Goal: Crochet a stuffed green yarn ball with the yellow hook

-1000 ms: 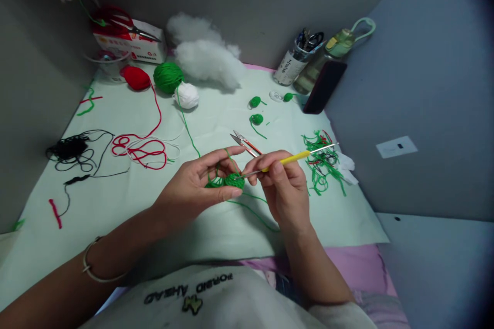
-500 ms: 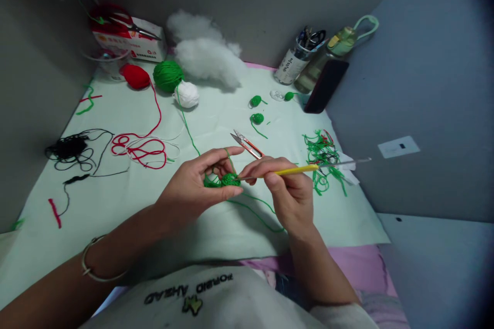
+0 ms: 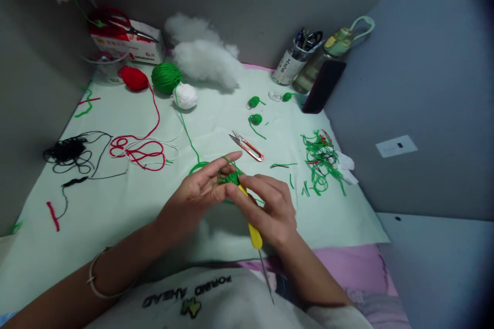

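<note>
Pinched in my left hand [image 3: 204, 185] is a small green crochet piece [image 3: 232, 179], with green yarn running over the raised index finger. My right hand [image 3: 272, 205] is closed around a crochet hook [image 3: 254, 236] with a yellow handle; its bare metal end points down toward my shirt. The fingertips of both hands meet at the green piece, and the working tip of the hook is hidden there. A strand of green yarn [image 3: 187, 131] leads from the green yarn ball [image 3: 166, 78] to my left hand.
Orange thread snips [image 3: 247, 146] lie just beyond my hands. Small green crocheted pieces [image 3: 256, 119] sit farther back. Yarn scraps [image 3: 320, 159] are heaped at right, beside a phone [image 3: 324, 86]. White stuffing [image 3: 206, 56], a red yarn ball [image 3: 134, 78] and black yarn [image 3: 67, 150] are behind and left.
My right hand has moved left and turned, swinging the hook from pointing right to pointing down toward me. Its fingers now touch the green piece. The snips show fully.
</note>
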A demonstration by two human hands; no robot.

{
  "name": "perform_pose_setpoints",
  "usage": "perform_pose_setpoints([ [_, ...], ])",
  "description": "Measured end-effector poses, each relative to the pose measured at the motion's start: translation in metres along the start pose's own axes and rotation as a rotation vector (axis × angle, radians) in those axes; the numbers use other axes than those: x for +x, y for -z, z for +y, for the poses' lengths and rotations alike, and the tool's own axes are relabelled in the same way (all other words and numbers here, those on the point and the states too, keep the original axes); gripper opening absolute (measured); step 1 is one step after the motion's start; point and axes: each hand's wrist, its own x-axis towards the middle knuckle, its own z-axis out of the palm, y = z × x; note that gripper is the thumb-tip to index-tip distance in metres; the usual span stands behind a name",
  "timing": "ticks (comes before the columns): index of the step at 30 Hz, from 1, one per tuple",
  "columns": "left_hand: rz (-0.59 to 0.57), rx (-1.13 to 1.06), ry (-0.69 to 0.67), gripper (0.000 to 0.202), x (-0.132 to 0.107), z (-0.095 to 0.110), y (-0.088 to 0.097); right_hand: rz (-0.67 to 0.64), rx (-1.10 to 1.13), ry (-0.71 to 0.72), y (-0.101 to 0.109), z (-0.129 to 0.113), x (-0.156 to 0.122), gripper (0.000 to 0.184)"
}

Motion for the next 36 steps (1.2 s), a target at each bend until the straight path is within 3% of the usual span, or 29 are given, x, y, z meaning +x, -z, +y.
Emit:
perform_pose_setpoints([
  [3,-0.060,-0.143,0.090,0.060,0.000,0.001,0.002,0.104,-0.108,0.265,-0.003,0.008,-0.002,0.052],
  [5,-0.100,-0.186,0.108,0.061,0.001,0.002,0.004,0.155,-0.027,0.299,-0.005,0.011,-0.001,0.052],
  [9,-0.134,-0.196,0.102,0.069,0.004,0.003,0.008,0.191,0.243,0.134,-0.005,0.008,0.004,0.037],
  [13,-0.055,-0.112,0.069,0.066,0.005,0.006,0.011,0.248,0.387,-0.063,-0.001,0.002,0.006,0.020],
  [17,0.004,-0.027,-0.008,0.062,0.005,0.006,0.012,0.265,0.609,-0.251,0.001,0.004,0.004,0.016],
  [25,0.029,0.054,-0.033,0.064,0.005,0.007,0.012,0.224,0.756,-0.357,0.003,0.004,0.008,0.015],
  [27,0.000,0.049,-0.024,0.068,0.006,0.004,0.009,0.179,0.682,-0.310,0.000,0.003,0.009,0.016],
  [29,-0.022,0.014,-0.015,0.071,0.006,0.001,0.005,0.167,0.442,-0.165,-0.003,0.003,0.007,0.016],
  [33,-0.037,-0.095,0.027,0.061,0.005,-0.002,0.000,0.165,-0.057,0.168,-0.009,0.004,0.002,0.040],
  [36,-0.079,-0.173,0.083,0.049,0.005,0.001,0.003,0.179,0.015,0.167,-0.007,0.004,0.002,0.039],
])
